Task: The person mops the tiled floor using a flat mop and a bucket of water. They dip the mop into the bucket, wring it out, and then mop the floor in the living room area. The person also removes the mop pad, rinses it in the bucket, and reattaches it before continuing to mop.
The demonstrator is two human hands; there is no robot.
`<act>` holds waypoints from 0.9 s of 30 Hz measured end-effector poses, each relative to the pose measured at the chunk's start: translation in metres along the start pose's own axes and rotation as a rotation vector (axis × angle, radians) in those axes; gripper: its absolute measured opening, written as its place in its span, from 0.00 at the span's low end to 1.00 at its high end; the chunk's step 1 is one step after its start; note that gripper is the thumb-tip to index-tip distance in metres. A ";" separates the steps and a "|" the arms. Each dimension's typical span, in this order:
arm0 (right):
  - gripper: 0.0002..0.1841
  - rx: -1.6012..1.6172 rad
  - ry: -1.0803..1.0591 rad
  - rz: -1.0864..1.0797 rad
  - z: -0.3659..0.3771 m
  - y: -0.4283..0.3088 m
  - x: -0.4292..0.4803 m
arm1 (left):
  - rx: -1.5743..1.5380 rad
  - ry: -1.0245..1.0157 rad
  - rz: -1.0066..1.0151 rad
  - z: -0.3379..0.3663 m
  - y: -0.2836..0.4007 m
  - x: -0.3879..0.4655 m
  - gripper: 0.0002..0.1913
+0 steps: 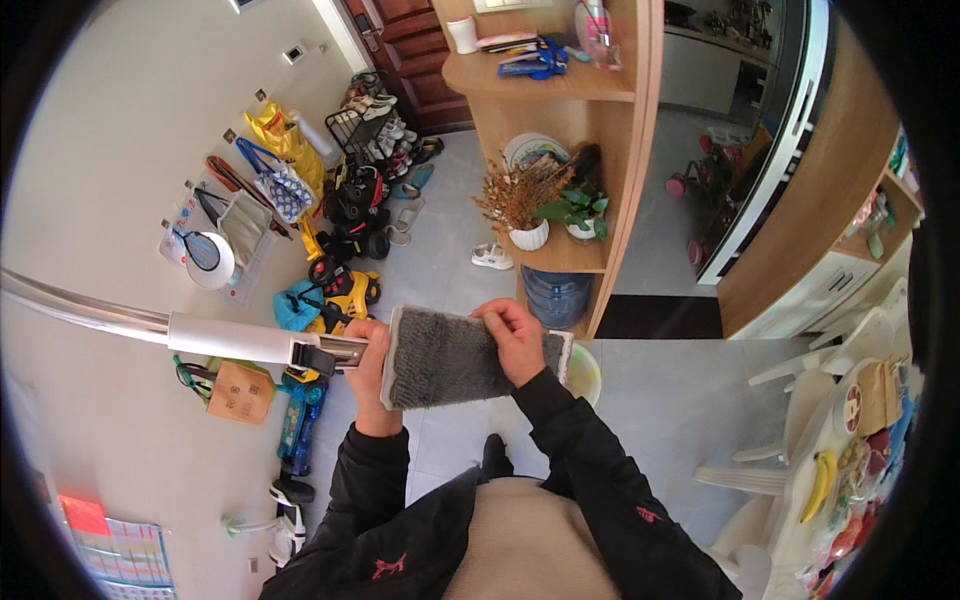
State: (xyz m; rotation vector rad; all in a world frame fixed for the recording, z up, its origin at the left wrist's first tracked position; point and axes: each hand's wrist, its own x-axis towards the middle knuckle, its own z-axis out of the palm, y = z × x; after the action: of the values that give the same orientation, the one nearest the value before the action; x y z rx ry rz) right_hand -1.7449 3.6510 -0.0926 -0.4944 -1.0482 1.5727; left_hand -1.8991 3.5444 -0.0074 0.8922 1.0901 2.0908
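A flat mop is held up in front of me, its pole (pixel 232 340) reaching out to the left. The grey fibre mop pad (pixel 446 360) faces up, and a white strip of the mop head (pixel 565 356) shows past its right end. My left hand (pixel 373 367) grips the mop at the neck, by the pad's left edge. With thumb and fingers together, my right hand (pixel 515 341) pinches the pad near its right end. Partly hidden behind the mop head, a light-coloured bucket (pixel 586 375) stands on the floor.
Ride-on toys (pixel 345 296) and a shoe rack (pixel 367 131) line the left wall. Ahead, a wooden shelf unit (pixel 622 187) holds potted plants, with a water jug (pixel 556 296) below. White chairs (pixel 840 352) and a laden table (pixel 795 517) are at right.
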 end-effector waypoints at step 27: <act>0.05 -0.169 -0.090 0.062 0.009 -0.031 -0.015 | -0.146 -0.045 0.067 -0.018 0.003 -0.024 0.08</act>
State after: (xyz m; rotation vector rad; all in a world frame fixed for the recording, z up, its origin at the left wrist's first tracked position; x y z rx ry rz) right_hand -1.7298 3.6333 -0.0654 -0.5801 -1.2513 1.5809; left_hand -1.9000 3.5169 -0.0191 0.9110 0.8829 2.1629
